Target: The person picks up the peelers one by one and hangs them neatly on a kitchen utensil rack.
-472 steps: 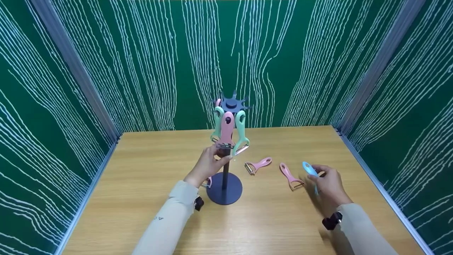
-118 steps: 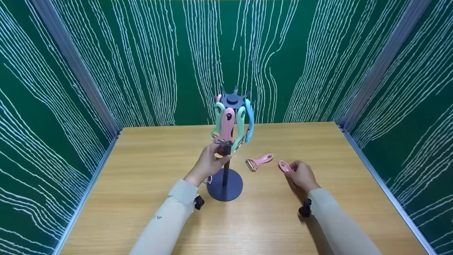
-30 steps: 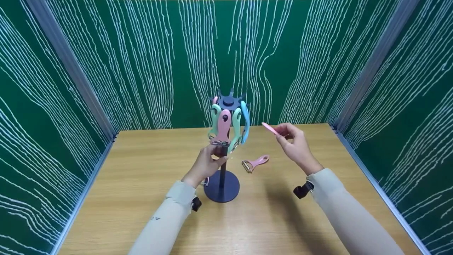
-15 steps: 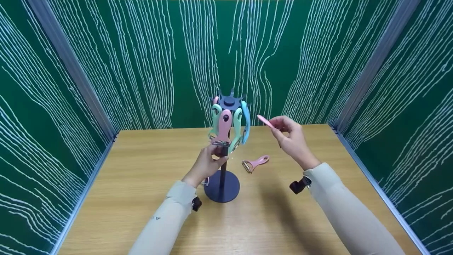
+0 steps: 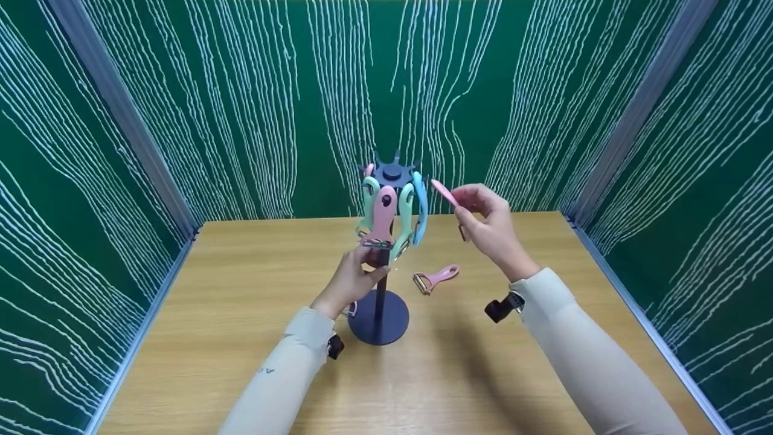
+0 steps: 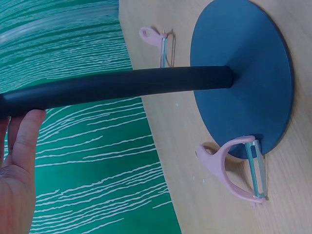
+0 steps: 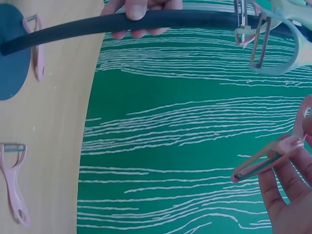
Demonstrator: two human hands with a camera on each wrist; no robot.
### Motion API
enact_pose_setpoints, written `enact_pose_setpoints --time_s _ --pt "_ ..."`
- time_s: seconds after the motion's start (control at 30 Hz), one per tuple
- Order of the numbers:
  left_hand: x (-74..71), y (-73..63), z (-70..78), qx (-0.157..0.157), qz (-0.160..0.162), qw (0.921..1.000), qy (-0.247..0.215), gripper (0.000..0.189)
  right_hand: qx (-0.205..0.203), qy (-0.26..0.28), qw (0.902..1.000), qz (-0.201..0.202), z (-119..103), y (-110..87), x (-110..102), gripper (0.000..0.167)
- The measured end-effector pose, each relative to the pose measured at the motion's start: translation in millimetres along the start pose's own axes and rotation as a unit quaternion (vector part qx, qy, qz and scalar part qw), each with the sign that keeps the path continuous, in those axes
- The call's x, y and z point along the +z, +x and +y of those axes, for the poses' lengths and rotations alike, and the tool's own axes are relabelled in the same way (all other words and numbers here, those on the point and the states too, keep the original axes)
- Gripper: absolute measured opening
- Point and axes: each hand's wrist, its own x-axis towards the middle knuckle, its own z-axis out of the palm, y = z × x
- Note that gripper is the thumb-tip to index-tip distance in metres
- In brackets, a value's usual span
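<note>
My left hand [image 5: 350,283] grips the post of a dark rotating stand [image 5: 379,323], just below the hanging tools; the left wrist view shows fingertips against the post [image 6: 146,82]. Between the thumb and fingers of my right hand [image 5: 492,226] is a pink peeler [image 5: 444,192], held in the air right of the stand's hooks. Its blade end points down in the right wrist view, where the peeler [image 7: 273,155] shows beside my fingers. On the hooks hang a pink peeler [image 5: 383,214], two green peelers [image 5: 406,211], a blue peeler [image 5: 421,211] and, partly hidden, another pink one.
One pink peeler [image 5: 444,274] lies on the wooden table [image 5: 253,272] right of the stand. Another pink peeler [image 6: 219,163] lies against the round base, mostly hidden in the head view. Several hooks at the back carry nothing. Green walls [image 5: 338,90] enclose the table.
A blue peeler went onto the stand's right side. My right hand then picked up a pink peeler from the table and has raised it leftward toward the hooks. The left hand keeps its grip.
</note>
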Motion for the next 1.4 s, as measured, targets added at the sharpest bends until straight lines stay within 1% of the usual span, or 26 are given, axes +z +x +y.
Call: enact_pose_setpoints --time_s 0.2,0.33,0.43,0.63,0.77,0.9,0.97,1.17,1.4 --pt "-1.1 0.5 2.0 0.011 -0.002 0.9999 0.002 0.037 -0.023 0.019 0.9995 0.010 -5.7 3.4 8.9 0.020" --pt "-1.3 0.7 1.7 0.003 -0.005 1.0000 -0.001 0.039 -0.028 0.037 0.9988 0.018 -9.5 5.1 13.4 0.020" --pt "-1.5 0.9 1.4 0.003 -0.006 1.0000 -0.001 0.040 -0.034 0.055 0.9977 0.022 -12.5 8.1 15.7 0.020" --pt "-1.9 1.4 -0.4 0.017 -0.007 0.9998 -0.005 0.038 -0.027 0.078 0.9963 0.025 -17.4 16.7 19.2 0.020" --pt "-1.6 1.3 -0.8 0.022 -0.008 0.9997 -0.006 0.038 -0.017 0.076 0.9968 0.020 -20.7 20.9 20.9 0.021" --pt "-1.1 0.9 -0.5 0.026 -0.007 0.9996 -0.004 0.040 -0.016 0.072 0.9972 0.014 -23.9 24.5 23.2 0.022" --pt "-0.9 0.6 0.1 0.022 -0.005 0.9997 -0.002 0.041 -0.022 0.076 0.9968 0.010 -24.9 26.1 24.7 0.021" --pt "-0.4 0.0 1.4 0.004 0.000 1.0000 0.004 0.033 -0.041 0.086 0.9954 -0.007 -24.5 27.4 29.3 0.020" --pt "-0.6 -0.4 1.2 0.001 -0.003 1.0000 0.004 0.037 -0.039 0.093 0.9943 -0.032 -20.8 25.1 32.4 0.022"
